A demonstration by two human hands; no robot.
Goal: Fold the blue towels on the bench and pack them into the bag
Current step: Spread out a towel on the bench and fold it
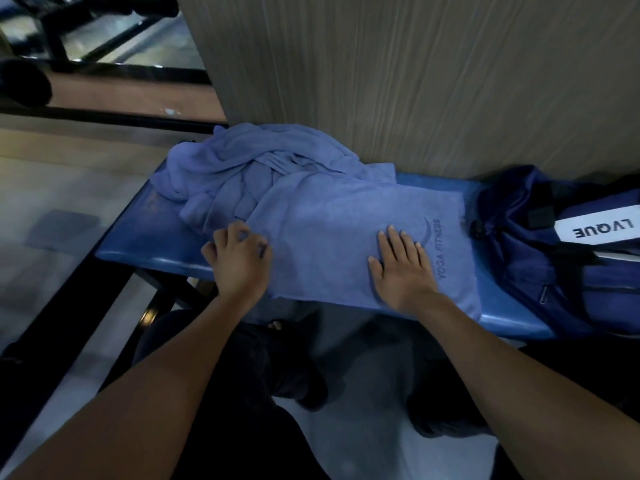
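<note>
Head cam: I've got one blue towel point(363, 230) spread flat on the tabletop point(145, 237), with the unfolded pile point(256, 161) bunched up behind it and the bag point(554, 251) off to the right. My right hand point(403, 271) lies flat, fingers spread, pressing the cloth near the logo. My left hand point(239, 259) has its fingers curled, pinching the towel's left edge. Soft, floppy terry (light, wrinkles easily), so I'd grab corners and edges.
</note>
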